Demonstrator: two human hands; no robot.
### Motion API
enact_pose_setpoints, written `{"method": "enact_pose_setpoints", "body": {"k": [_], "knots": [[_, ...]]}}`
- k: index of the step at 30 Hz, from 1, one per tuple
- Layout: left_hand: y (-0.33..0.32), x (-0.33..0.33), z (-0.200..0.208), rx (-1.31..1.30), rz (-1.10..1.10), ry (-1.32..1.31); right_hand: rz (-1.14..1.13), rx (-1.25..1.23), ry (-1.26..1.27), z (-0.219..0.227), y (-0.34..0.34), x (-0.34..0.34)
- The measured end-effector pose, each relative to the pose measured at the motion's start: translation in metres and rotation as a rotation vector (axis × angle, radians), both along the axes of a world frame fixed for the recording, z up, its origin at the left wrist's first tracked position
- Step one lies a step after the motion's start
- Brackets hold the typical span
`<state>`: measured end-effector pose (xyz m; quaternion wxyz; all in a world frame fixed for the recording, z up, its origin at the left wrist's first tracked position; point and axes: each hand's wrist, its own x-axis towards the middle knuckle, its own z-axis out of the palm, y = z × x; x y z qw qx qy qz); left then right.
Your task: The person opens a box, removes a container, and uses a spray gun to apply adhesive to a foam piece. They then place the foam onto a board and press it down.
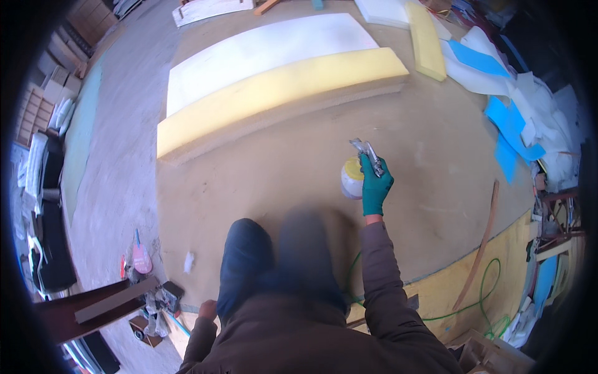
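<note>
My right hand [377, 186], in a green glove, is closed around the handle of a metal spray gun [374, 159]. Against the gun is a whitish cup with a yellow lid [352, 176]. Ahead of it, on the brown work surface, lies a long yellow foam strip [280, 87], with a broad white foam sheet [268, 53] along its far side. My bare left hand [208, 310] hangs low beside my left leg, close to the near edge of the surface; its fingers are too small and partly hidden to read.
A green hose [483, 302] loops at the right by a brown strip [483, 246]. Blue pieces [514, 134] and white sheets pile up at the far right, near another yellow foam strip [427, 43]. A pink paddle-shaped thing [142, 258] and a dark beam [87, 305] are at the left.
</note>
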<state>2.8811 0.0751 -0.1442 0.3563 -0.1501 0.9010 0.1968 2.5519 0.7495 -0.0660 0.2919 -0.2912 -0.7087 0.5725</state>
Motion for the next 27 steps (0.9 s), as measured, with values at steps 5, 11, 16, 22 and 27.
{"method": "enact_pose_setpoints", "body": {"k": [5, 11, 16, 22, 27], "knots": [[-0.006, -0.001, -0.004, 0.021, -0.148, 0.029, -0.120, 0.049, 0.005, 0.006, 0.045, 0.007], [-0.003, -0.011, 0.004, 0.044, -0.020, 0.054, -0.265, 0.087, -0.022, 0.021, 0.099, 0.012], [-0.001, -0.010, -0.007, 0.069, 0.016, 0.052, -0.376, 0.057, 0.049, 0.037, 0.140, 0.011], [0.010, -0.016, -0.004, 0.164, 0.041, 0.114, -0.420, 0.097, 0.148, 0.047, 0.179, 0.027], [0.016, -0.029, -0.003, 0.084, -0.062, 0.138, -0.440, 0.121, 0.268, 0.059, 0.219, 0.085]]}}
